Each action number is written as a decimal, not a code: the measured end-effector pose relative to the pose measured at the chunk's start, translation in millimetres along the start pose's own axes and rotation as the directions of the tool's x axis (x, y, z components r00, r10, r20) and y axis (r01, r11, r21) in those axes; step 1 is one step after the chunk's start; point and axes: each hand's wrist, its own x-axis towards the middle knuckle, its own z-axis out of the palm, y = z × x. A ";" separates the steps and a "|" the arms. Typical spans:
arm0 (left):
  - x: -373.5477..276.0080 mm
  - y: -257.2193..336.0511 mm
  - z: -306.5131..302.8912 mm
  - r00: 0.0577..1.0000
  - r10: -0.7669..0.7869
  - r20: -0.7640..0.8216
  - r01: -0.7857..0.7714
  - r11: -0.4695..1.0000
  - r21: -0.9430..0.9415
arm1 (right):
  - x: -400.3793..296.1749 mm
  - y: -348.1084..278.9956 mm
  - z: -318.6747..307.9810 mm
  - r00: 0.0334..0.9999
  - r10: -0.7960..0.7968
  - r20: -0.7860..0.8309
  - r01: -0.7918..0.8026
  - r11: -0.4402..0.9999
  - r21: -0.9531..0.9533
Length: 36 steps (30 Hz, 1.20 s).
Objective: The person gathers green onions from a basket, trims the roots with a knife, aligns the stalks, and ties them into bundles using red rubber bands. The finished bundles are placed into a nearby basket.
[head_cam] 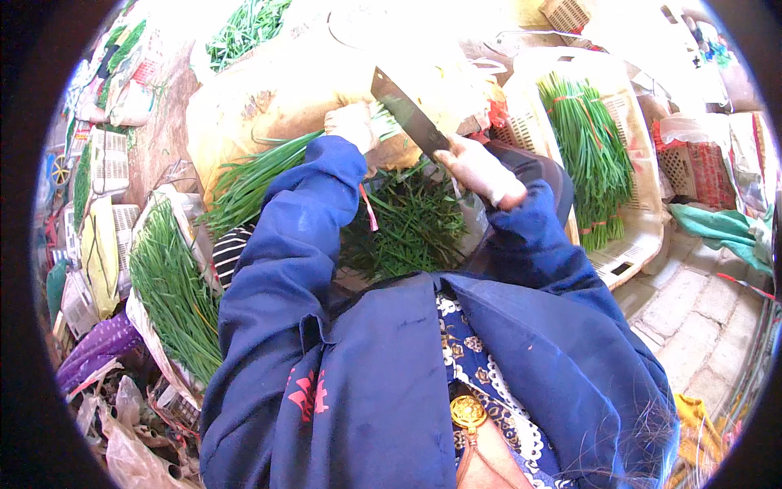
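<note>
My left hand [354, 127] grips a bunch of garlic chives [263, 171] near its pale stem ends, and the green leaves trail down past my left sleeve. In my right hand [476, 165] is a cleaver-like knife [408, 110] with a broad, dark rectangular blade. Its blade slants up and left, close by the stem ends; whether it touches them I cannot tell. Both hands are over a cloth-covered work surface [275, 110], stained yellowish and overexposed at the back. Below them, between my knees, lies a heap of dark green leaf trimmings [409, 220], partly in a plastic bag.
A plastic crate [641, 202] at right holds banded chive bundles [586, 153]. Loose chives [174, 281] fill a lined container at left. More chives [247, 30] lie behind the work surface. Plastic bags [134, 446] litter the lower left. Brick paving [696, 318] shows at right.
</note>
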 end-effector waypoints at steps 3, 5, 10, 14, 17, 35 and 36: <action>0.7 1.6 3.3 1.000 -0.007 -0.006 0.007 0.999 0.031 | 20.5 -15.6 7.4 0.999 0.029 0.022 -0.029 0.999 0.023; -0.2 2.5 3.2 1.000 -0.030 -0.009 0.030 0.999 0.031 | 15.3 -12.6 -0.9 0.997 0.048 0.059 -0.051 0.997 0.053; -9.3 5.2 -8.1 0.999 0.037 -0.005 -0.037 0.999 -0.002 | 23.3 -4.3 8.0 0.998 0.029 0.050 -0.029 1.000 0.009; -2.1 -3.3 3.8 0.997 0.070 -0.017 -0.070 0.997 -0.038 | 67.6 13.0 33.8 0.999 -0.004 -0.039 0.000 0.995 -0.103; -1.6 -8.4 7.0 0.993 0.109 -0.042 -0.108 0.994 0.006 | 25.8 -18.4 3.7 0.992 0.073 0.101 -0.074 0.997 0.006; 3.0 -86.9 9.6 0.721 0.593 -0.358 -0.654 0.753 -0.071 | 55.9 20.2 -7.5 0.927 -0.306 -0.216 0.232 0.922 -0.309; -5.1 -88.7 -1.4 0.813 0.472 -0.342 -0.582 0.636 -0.506 | 69.8 26.9 -6.4 0.871 -0.410 -0.269 0.241 0.836 -0.494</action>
